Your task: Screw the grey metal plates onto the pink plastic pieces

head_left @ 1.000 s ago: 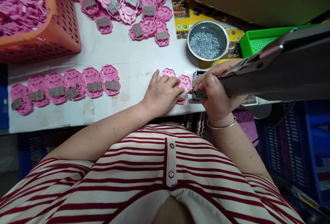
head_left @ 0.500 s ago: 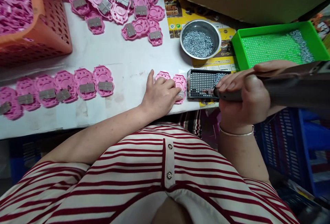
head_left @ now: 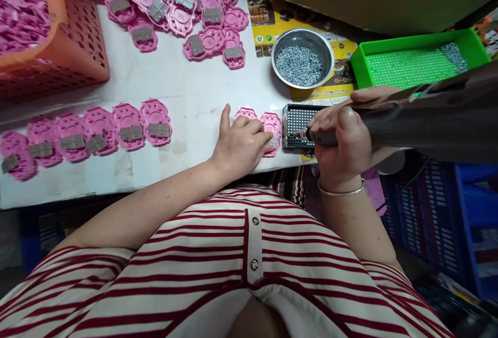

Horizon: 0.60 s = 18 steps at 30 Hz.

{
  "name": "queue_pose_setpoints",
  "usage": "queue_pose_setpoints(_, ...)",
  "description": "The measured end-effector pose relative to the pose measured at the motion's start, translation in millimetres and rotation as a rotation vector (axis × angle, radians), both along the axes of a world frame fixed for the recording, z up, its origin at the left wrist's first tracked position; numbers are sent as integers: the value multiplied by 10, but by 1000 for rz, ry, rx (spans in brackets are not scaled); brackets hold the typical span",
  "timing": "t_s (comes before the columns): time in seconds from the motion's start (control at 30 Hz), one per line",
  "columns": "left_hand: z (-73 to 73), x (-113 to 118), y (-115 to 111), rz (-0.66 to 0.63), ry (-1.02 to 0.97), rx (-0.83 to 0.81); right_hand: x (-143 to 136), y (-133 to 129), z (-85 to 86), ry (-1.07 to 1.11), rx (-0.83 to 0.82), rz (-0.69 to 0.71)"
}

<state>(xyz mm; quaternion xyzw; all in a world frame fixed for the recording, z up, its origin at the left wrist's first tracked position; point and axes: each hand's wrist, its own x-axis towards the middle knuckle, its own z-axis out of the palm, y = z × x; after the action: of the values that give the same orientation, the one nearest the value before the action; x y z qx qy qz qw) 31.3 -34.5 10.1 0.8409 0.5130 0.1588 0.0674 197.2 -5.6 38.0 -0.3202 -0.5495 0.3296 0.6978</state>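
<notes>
Work judged part-way through, from layout alone. Six pink parts [head_left: 97,120], each with a grey plate, lie in a row on the left of the white desk [head_left: 194,169]. A heap [head_left: 182,16] of similar parts, many with plates, lies at the far side; which of these are finished cannot be determined. Two further parts [head_left: 274,122] lie under and beside the left hand [head_left: 245,140], apparently the ones in hand and left to complete. Screws in individual plates are too small to verify.

Left hand: palm down, fingers curved over both parts, forearm slanting in from lower left. Whether its grip pinches or merely steadies cannot be told.

Right hand: grip closed around a grey driver [head_left: 412,127], held nearly level, tip pointing left over the black perforated tray [head_left: 285,127]. Contact at the tip not confirmed. Screw bowl [head_left: 322,47] stands just beyond the tray.
</notes>
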Motion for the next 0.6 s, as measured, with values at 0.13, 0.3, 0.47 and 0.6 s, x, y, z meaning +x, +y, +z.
queue_pose_setpoints(0.13, -11, -3, 4, -4, -8, -7, -19, 4, -14, 6, 28, -5)
queue_pose_setpoints(0.3, -3, -10, 14, -5, -9, -22, -15, 28, -50, -51, 15, -52)
queue_pose_setpoints(0.47, 70, -47, 8, -55, 22, -80, -45, -64, 84, -44, 21, -124)
queue_pose_setpoints(0.6, 105, -57, -16, -73, 44, -100, -88, -187, 180, -5, 96, -49)
